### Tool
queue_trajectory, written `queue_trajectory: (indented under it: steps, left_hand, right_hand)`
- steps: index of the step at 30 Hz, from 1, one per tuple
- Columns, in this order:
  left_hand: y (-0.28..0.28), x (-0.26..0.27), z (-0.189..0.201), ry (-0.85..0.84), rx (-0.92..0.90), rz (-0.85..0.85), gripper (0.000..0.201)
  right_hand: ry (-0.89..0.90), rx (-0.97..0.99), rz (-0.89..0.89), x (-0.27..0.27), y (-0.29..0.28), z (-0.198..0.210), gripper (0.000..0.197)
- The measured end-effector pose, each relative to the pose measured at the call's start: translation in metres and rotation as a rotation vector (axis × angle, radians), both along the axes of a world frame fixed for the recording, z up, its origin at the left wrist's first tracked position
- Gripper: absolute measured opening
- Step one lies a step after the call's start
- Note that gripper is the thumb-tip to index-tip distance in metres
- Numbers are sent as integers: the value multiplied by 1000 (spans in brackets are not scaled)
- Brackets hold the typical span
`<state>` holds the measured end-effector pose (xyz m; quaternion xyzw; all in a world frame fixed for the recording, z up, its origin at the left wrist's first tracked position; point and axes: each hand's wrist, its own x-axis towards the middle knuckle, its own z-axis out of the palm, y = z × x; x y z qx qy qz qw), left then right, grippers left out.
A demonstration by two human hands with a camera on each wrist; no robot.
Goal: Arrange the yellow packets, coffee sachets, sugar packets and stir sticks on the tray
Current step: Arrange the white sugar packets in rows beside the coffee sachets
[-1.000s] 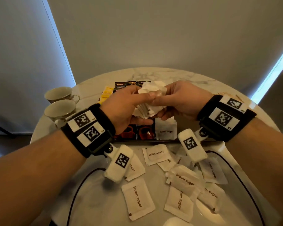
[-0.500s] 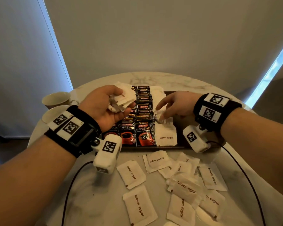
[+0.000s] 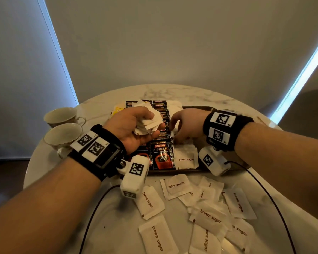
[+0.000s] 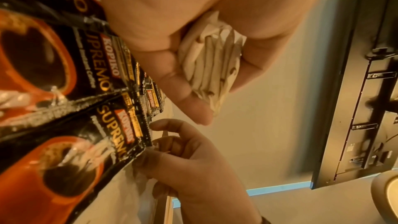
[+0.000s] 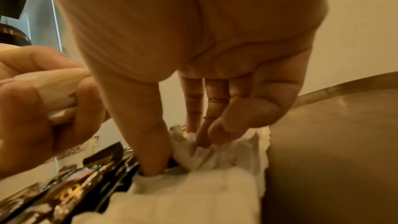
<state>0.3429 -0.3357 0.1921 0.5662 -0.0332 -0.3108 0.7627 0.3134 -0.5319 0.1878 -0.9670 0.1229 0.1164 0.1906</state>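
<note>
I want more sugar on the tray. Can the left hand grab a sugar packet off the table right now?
Probably not yet. The left hand is already full, gripping a bunch of sugar packets. The loose packets on the table lie uncovered nearby, but the fingers have no room until that bunch is set down.

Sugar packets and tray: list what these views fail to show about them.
- Head view: the left hand covers most of the bunch of sugar packets it grips, so their number is unclear.
- Head view: the right hand hides the sugar row beneath its fingers.
- Right wrist view: blur hides whether the fingers pinch a packet.
- Head view: the yellow packets are mostly hidden behind the left hand.
- No stir sticks identifiable; the tray is partly covered.
</note>
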Motion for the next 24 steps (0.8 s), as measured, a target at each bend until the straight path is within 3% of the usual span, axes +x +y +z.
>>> queue_trajectory:
  steps: [8, 13, 21, 24]
  left_hand:
    - [-9, 12, -3, 53, 28, 34, 19]
    - [-27, 23, -4, 63, 62, 17, 20]
    - [-53, 31, -7, -46, -74, 16, 33]
    - [-57, 36, -14, -123, -127, 64, 45]
  right_hand:
    - [-182, 103, -99, -18, -5, 34, 12]
    - [-405, 460, -101, -32, -7, 53, 9]
    - [-592, 534, -118, -21, -12, 22, 10]
    - [-590, 672, -135, -15, -18, 11, 14]
